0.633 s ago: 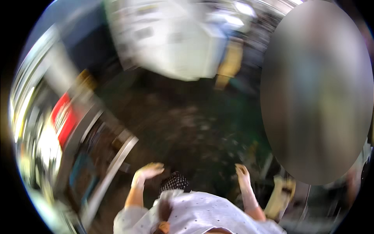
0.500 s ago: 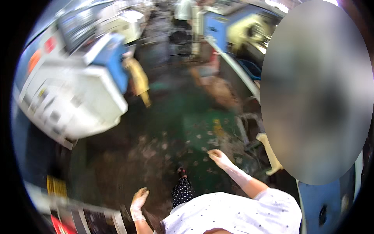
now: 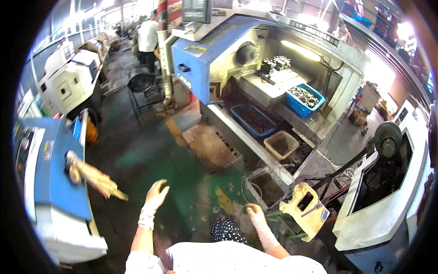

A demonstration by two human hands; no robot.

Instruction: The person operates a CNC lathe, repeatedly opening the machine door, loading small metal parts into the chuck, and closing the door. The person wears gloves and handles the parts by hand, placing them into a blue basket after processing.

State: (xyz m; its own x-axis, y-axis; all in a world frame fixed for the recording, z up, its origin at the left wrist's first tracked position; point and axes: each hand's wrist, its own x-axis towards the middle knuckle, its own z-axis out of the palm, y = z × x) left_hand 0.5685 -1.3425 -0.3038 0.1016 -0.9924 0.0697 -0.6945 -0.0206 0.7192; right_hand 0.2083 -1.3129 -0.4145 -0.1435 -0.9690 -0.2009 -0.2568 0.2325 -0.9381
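Note:
My left hand (image 3: 156, 197), in a thin pale glove with a yellowed palm, is raised over the green floor with its fingers apart and nothing in it. My right hand (image 3: 256, 214), gloved the same way, hangs lower beside a worn wooden stool (image 3: 295, 211). Its fingers are curled in, and nothing shows in them. A dark flat phone-like thing (image 3: 305, 202) lies on the stool. Ahead to the right stands a metal lathe (image 3: 248, 55) with a blue door (image 3: 196, 61). A blue basket of small metal parts (image 3: 299, 107) sits inside its opening. Neither hand touches anything.
Dirty work gloves (image 3: 93, 176) hang on a blue machine (image 3: 57, 173) at left. Below the lathe's opening are a blue tub (image 3: 253, 132) and a beige basket (image 3: 282, 145). Boards (image 3: 210, 144) lie on the floor by the lathe. Farther off, another person (image 3: 147, 39) stands near a fan (image 3: 140, 80).
My view has swung right, bringing the lathe and the stool into plain sight. My left hand has swung up and forward; my right hand has dropped lower and nearer to me.

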